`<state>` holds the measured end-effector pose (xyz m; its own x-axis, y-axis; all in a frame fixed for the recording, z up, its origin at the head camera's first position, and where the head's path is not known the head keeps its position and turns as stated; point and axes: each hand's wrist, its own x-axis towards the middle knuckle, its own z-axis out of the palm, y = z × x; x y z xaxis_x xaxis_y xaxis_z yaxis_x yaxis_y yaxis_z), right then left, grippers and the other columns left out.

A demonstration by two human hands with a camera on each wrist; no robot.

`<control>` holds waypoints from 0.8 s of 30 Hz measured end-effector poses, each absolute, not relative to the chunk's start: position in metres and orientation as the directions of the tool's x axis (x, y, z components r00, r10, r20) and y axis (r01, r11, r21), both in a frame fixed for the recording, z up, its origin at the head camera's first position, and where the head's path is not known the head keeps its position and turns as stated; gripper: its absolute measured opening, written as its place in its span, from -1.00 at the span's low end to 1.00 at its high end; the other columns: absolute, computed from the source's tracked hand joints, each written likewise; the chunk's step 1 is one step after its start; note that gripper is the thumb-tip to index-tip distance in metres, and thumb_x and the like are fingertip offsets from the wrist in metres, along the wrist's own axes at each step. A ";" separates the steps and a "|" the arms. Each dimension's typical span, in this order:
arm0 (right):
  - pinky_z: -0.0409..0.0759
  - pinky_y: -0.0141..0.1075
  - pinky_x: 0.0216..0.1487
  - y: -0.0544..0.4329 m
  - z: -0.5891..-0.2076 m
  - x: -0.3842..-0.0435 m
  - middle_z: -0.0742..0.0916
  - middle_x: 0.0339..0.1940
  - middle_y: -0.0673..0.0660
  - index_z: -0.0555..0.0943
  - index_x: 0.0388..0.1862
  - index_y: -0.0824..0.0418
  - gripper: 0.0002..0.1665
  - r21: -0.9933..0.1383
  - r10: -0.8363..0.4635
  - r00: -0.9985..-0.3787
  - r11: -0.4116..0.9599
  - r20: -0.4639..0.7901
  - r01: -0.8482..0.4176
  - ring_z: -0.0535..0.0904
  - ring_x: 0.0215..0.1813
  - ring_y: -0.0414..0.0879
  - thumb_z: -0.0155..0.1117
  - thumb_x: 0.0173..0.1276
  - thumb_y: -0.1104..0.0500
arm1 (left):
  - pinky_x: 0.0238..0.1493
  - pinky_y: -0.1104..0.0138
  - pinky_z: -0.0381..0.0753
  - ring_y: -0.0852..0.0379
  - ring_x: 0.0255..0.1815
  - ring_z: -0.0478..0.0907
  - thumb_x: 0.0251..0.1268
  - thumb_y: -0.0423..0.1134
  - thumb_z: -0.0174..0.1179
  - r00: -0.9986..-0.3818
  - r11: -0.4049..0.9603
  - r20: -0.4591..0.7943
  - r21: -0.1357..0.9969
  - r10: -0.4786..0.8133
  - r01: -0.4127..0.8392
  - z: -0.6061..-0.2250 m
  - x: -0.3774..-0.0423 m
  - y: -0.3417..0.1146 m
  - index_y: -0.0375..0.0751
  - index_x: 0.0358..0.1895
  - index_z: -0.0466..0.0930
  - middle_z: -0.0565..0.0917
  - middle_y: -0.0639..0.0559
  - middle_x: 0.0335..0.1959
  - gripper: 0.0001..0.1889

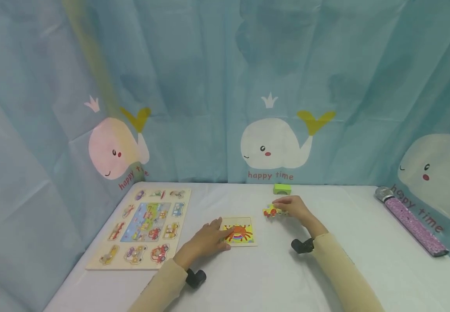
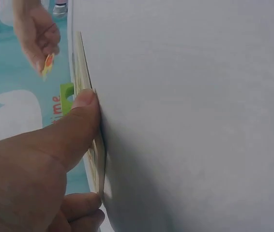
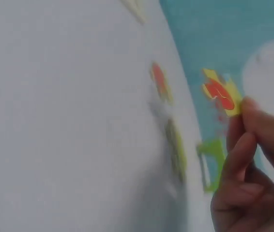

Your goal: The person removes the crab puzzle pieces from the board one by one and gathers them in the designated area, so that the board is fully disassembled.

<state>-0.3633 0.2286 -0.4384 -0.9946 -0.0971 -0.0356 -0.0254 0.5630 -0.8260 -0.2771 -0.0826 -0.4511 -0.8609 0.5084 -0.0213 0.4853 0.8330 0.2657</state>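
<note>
A small square crab puzzle board lies on the table, with an orange crab picture in it. My left hand holds it at its left side, one finger reaching over the picture; in the left wrist view the board shows edge-on beside the fingertips. My right hand pinches a yellow and red puzzle piece between thumb and finger, raised off the table. Below that hand lie a red and yellow piece and a greenish piece, blurred in the right wrist view.
A green arched block stands at the table's back edge. On the left lies a large wooden vehicle puzzle. A pink glittery toy microphone lies along the right side. Behind the table hangs a blue whale-print curtain.
</note>
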 end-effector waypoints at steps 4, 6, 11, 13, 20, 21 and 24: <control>0.54 -0.27 -0.15 0.270 -0.441 -0.364 0.61 0.12 0.22 0.62 0.02 0.16 -0.55 -0.799 0.035 -0.994 0.593 -0.103 0.104 0.53 0.07 0.03 0.21 0.27 -0.07 | 0.41 -0.01 0.07 -0.19 0.44 0.06 0.21 0.12 0.09 -0.861 0.836 -0.023 0.252 0.509 0.487 -0.450 -0.277 -0.082 0.11 0.31 0.31 0.13 -0.25 0.42 -0.42; 0.51 -0.33 -0.21 0.285 -0.443 -0.364 0.62 0.11 0.22 0.62 0.02 0.18 -0.58 -0.785 0.096 -0.989 0.602 -0.112 0.147 0.55 -0.01 -0.03 0.19 0.29 -0.04 | 0.41 -0.01 0.07 -0.19 0.44 0.06 0.22 0.12 0.09 -0.862 0.839 -0.020 0.244 0.506 0.487 -0.449 -0.277 -0.082 0.10 0.31 0.31 0.14 -0.25 0.42 -0.42; 0.42 -0.44 -0.41 0.304 -0.449 -0.367 0.69 -0.13 0.15 0.62 0.00 0.23 -0.61 -0.775 0.194 -0.971 0.590 -0.137 0.227 0.48 -0.27 -0.16 0.19 0.30 0.02 | 0.41 -0.02 0.06 -0.22 0.43 0.07 0.22 0.10 0.09 -0.859 0.834 -0.003 0.241 0.512 0.497 -0.446 -0.275 -0.082 0.07 0.31 0.32 0.15 -0.28 0.41 -0.42; 0.41 -0.42 -0.39 0.305 -0.450 -0.367 0.67 -0.17 0.14 0.62 -0.02 0.24 -0.62 -0.779 0.217 -0.965 0.575 -0.148 0.249 0.45 -0.27 -0.13 0.20 0.29 0.04 | 0.41 -0.02 0.06 -0.22 0.43 0.06 0.23 0.10 0.08 -0.856 0.829 0.003 0.246 0.517 0.502 -0.445 -0.274 -0.083 0.06 0.32 0.31 0.15 -0.28 0.41 -0.42; 0.46 0.00 0.07 0.297 -0.451 -0.364 0.62 0.01 0.33 0.65 -0.13 0.31 -0.61 -0.744 0.201 -0.977 0.643 -0.067 0.183 0.43 0.13 0.24 0.22 0.25 0.02 | 0.39 -0.05 0.11 -0.25 0.41 0.09 0.30 0.00 0.04 -0.824 0.798 0.019 0.240 0.566 0.553 -0.447 -0.271 -0.087 0.08 0.34 0.27 0.15 -0.34 0.39 -0.47; 0.42 0.03 0.15 0.296 -0.452 -0.364 0.61 0.05 0.33 0.65 -0.13 0.31 -0.63 -0.738 0.207 -0.976 0.648 -0.067 0.188 0.40 0.19 0.25 0.21 0.26 0.04 | 0.38 -0.05 0.12 -0.26 0.41 0.10 0.31 -0.03 0.04 -0.817 0.790 0.027 0.238 0.575 0.564 -0.447 -0.271 -0.088 0.08 0.33 0.29 0.16 -0.35 0.38 -0.49; 0.32 0.08 0.25 0.293 -0.453 -0.366 0.56 0.12 0.36 0.63 -0.08 0.33 -0.63 -0.728 0.218 -0.971 0.651 -0.094 0.217 0.34 0.26 0.27 0.15 0.30 0.08 | 0.37 -0.04 0.14 -0.25 0.40 0.12 0.34 -0.10 0.02 -0.805 0.776 0.050 0.237 0.591 0.585 -0.448 -0.268 -0.089 0.06 0.30 0.34 0.19 -0.36 0.37 -0.54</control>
<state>-0.3657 0.2933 -0.4532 -0.9714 0.2181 -0.0941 0.2167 0.6508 -0.7277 -0.2676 -0.0891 -0.4481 -0.8048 0.5914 0.0501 0.5848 0.7757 0.2371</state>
